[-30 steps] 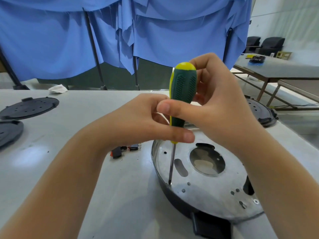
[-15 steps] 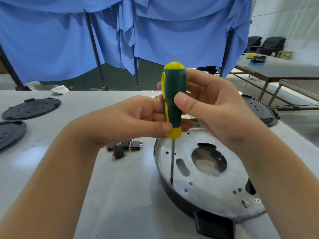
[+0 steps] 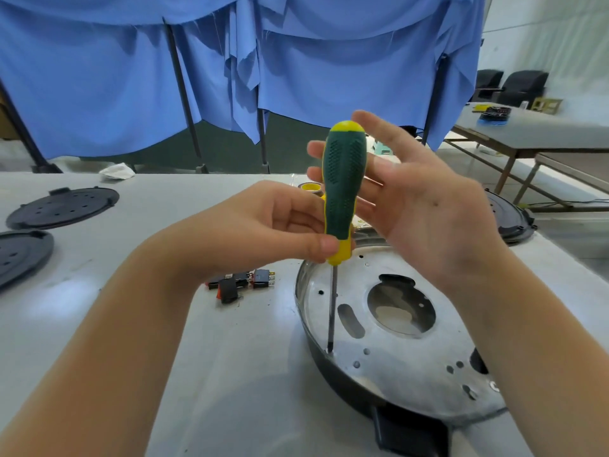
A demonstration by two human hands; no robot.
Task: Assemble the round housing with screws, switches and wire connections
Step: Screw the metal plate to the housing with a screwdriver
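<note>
The round housing (image 3: 395,338) sits on the pale counter (image 3: 230,374) at front right, its silver plate facing up inside a dark rim. A green and yellow screwdriver (image 3: 342,189) stands upright with its tip on a hole near the plate's left edge. The left hand (image 3: 263,225) pinches the yellow collar at the handle's base, fingers (image 3: 321,247) closed around it. The right hand (image 3: 425,206) is spread wide open just behind and to the right of the handle, holding nothing; whether its palm touches the handle cannot be told.

Just left of the housing lie several small black rocker switches (image 3: 242,282). A roll of tape (image 3: 311,188) peeks out behind the left hand. 2 black round covers (image 3: 62,206) lie at far left, and another dark round part (image 3: 507,219) sits at the right edge, partly hidden by the right hand. A crumpled white rag (image 3: 117,169) lies at the counter's far edge.

Blue cloth (image 3: 99,77) hangs on dark poles behind. To the right stand another table (image 3: 534,133) and dark chairs (image 3: 524,84).
</note>
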